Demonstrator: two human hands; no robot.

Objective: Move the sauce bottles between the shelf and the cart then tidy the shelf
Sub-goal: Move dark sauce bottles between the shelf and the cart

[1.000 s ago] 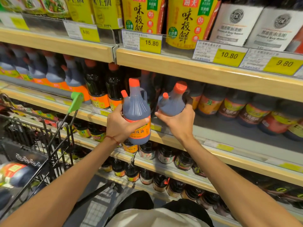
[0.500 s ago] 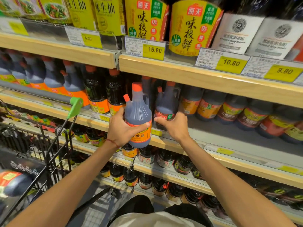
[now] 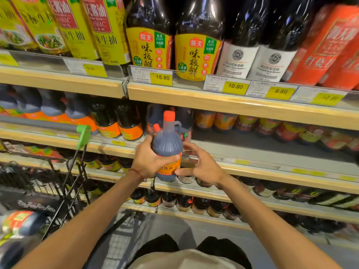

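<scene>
My left hand (image 3: 149, 162) grips a dark sauce bottle (image 3: 168, 144) with an orange cap, side handle and orange label, held upright in front of the middle shelf (image 3: 252, 152). Close to the bottle's right side is my right hand (image 3: 202, 166), fingers spread and holding nothing. Behind the held bottle a similar handled bottle (image 3: 184, 121) stands on the shelf. On the left stands the black wire cart (image 3: 44, 187), and a sauce bottle (image 3: 21, 222) lies in it.
The cart's green handle end (image 3: 84, 134) sticks up near the shelf edge. Rows of dark bottles (image 3: 116, 121) fill the middle shelf's left; jars (image 3: 272, 129) sit at its back right with bare shelf in front. Big bottles (image 3: 196, 45) line the upper shelf; small ones the lower shelves.
My right hand set its bottle on the middle shelf, let go and drew back beside the left hand's bottle. The left hand has kept its bottle, shifted slightly right. The view tilted up.
</scene>
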